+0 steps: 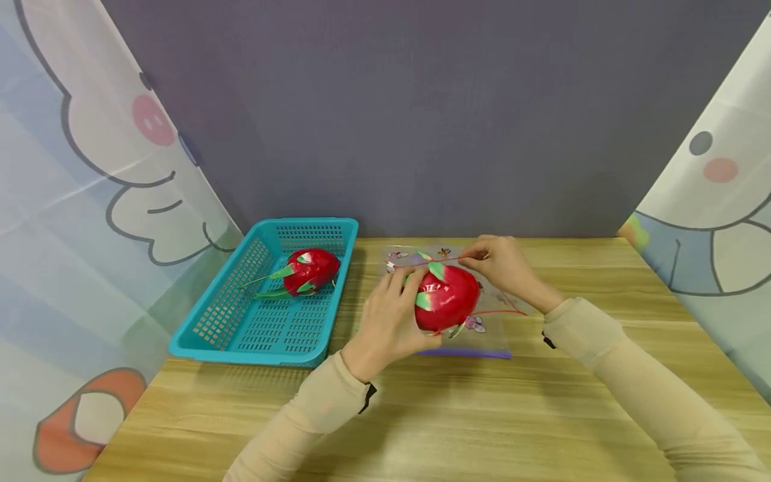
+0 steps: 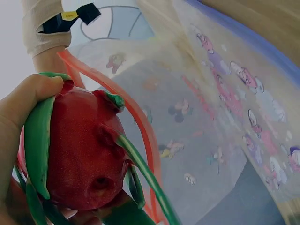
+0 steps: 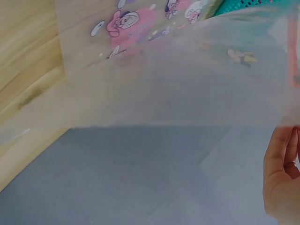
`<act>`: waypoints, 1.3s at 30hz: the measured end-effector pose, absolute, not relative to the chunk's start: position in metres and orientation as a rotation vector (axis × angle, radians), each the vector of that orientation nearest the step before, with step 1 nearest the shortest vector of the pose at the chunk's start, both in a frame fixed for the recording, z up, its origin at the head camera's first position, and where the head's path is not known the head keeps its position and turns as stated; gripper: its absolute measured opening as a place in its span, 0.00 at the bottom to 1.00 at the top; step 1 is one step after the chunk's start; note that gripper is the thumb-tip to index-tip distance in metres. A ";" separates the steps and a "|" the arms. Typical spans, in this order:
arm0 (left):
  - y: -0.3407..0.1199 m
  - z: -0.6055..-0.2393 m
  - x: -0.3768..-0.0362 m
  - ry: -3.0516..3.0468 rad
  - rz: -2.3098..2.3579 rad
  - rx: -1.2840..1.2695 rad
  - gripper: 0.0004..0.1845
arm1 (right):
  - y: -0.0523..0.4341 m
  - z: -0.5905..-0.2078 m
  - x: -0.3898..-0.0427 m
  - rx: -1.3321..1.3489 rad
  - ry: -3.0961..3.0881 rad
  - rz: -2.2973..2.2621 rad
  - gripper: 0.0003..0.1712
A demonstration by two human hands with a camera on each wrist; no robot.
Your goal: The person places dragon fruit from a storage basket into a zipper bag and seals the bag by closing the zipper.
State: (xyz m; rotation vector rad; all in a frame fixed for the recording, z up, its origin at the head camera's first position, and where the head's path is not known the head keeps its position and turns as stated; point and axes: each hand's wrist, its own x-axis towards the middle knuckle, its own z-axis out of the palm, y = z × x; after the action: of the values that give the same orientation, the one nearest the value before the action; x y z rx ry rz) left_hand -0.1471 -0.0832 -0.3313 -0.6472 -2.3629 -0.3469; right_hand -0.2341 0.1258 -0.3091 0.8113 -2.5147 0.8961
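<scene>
My left hand (image 1: 385, 320) grips a shiny red artificial dragon fruit (image 1: 450, 302) with green leaf tips. In the left wrist view, the thumb presses near the top of the dragon fruit (image 2: 84, 150), and its fingers lie underneath. Right behind the fruit, a clear printed zip bag with a red strip (image 2: 149, 133) stands with its mouth spread. My right hand (image 1: 504, 266) pinches the far edge of that bag's mouth beside the red strip. In the right wrist view, the right hand (image 3: 281, 180) shows at the edge of the raised translucent film (image 3: 164, 93).
Another printed zip bag with a purple strip (image 1: 476, 353) lies flat on the wooden table (image 1: 458, 422) underneath. To the left stands a blue plastic basket (image 1: 259, 358) holding a second dragon fruit (image 1: 313, 270). A grey panel (image 1: 421, 120) closes off the table's back.
</scene>
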 end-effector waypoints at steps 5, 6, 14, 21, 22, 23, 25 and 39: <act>-0.081 -0.338 -0.147 -2.378 -0.317 -0.667 0.50 | 0.121 -0.309 -0.234 0.808 -2.510 0.907 0.03; -0.081 -0.340 -0.147 -2.380 -0.299 -0.669 0.50 | 0.121 -0.309 -0.234 0.803 -2.512 0.905 0.03; -0.080 -0.349 -0.146 -2.408 -0.228 -0.717 0.49 | 0.117 -0.309 -0.236 0.781 -2.496 0.919 0.03; -0.078 -0.354 -0.143 -2.414 -0.175 -0.761 0.50 | 0.117 -0.311 -0.238 0.751 -2.529 0.945 0.03; -0.077 -0.355 -0.142 -2.412 -0.173 -0.778 0.51 | 0.117 -0.312 -0.238 0.740 -2.538 0.949 0.03; -0.077 -0.356 -0.142 -2.414 -0.165 -0.793 0.51 | 0.117 -0.313 -0.239 0.730 -2.546 0.956 0.04; -0.076 -0.358 -0.142 -2.413 -0.160 -0.820 0.51 | 0.118 -0.314 -0.239 0.719 -2.561 0.970 0.04; -0.073 -0.356 -0.151 -2.485 -0.269 -0.705 0.52 | 0.122 -0.313 -0.234 0.728 -2.592 1.009 0.05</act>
State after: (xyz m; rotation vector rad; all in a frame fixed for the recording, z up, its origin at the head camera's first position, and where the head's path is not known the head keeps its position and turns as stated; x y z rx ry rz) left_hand -0.1510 -0.0731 -0.3563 -0.7054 -2.4851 -0.2689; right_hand -0.2341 0.1219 -0.3132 0.7285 -2.5925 1.0091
